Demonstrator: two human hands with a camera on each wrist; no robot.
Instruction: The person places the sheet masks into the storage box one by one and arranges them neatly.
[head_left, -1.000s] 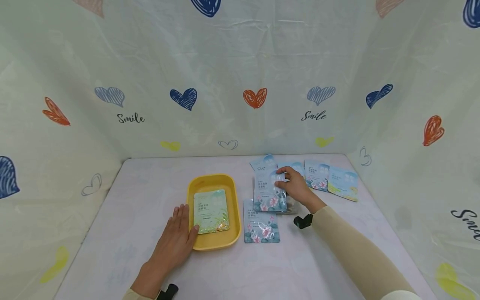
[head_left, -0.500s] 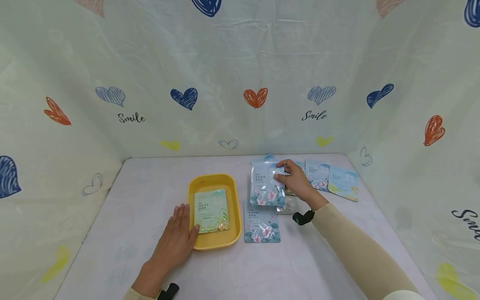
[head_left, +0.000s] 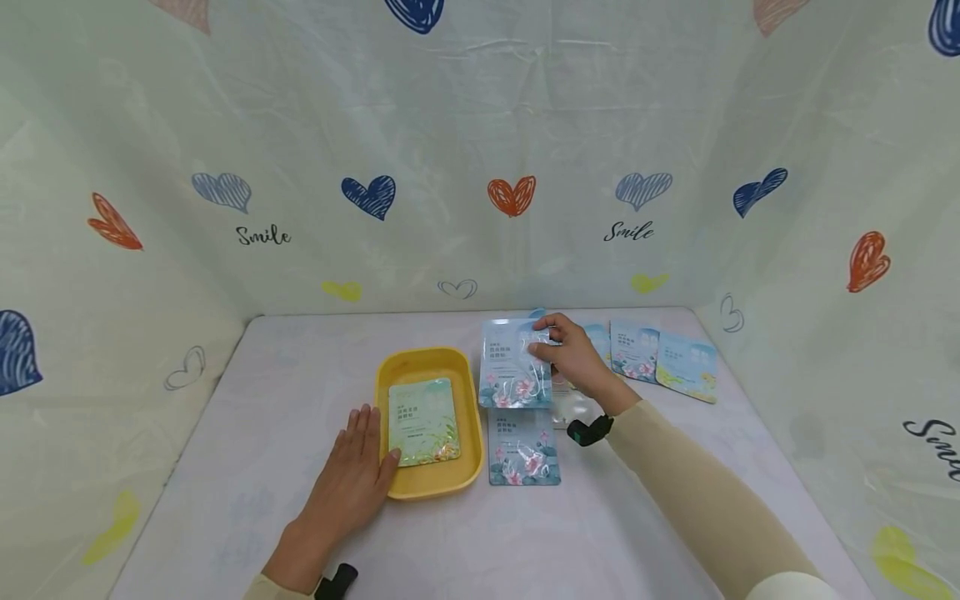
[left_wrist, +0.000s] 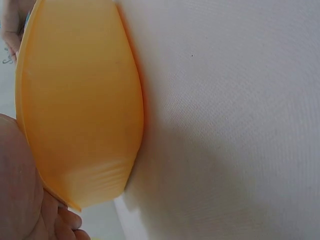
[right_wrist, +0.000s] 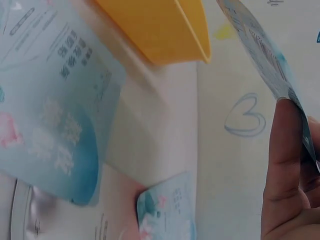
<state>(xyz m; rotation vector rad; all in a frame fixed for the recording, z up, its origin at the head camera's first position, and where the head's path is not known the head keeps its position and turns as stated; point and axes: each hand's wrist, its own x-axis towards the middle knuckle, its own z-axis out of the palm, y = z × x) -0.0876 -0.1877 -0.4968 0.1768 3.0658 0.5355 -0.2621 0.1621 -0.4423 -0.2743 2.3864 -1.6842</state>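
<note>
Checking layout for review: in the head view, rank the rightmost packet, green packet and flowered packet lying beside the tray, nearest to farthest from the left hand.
From the left hand:
1. Green packet: inside the tray.
2. Flowered packet: on the table, right of the tray.
3. Rightmost packet: at the far right.

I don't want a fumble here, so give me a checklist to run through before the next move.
1. Grip: right hand pinches the blue floral sachet by its upper right edge: ok.
2. Tray steadied: left hand touches the left side of the yellow tray: ok.
3. Held sachet over the tray's floor: it is to the right: not ok.
4. Floor space for another sachet flat alongside: the green sachet covers most of the width, so probably not ok.
5. Seals intact all round: cannot tell.
</note>
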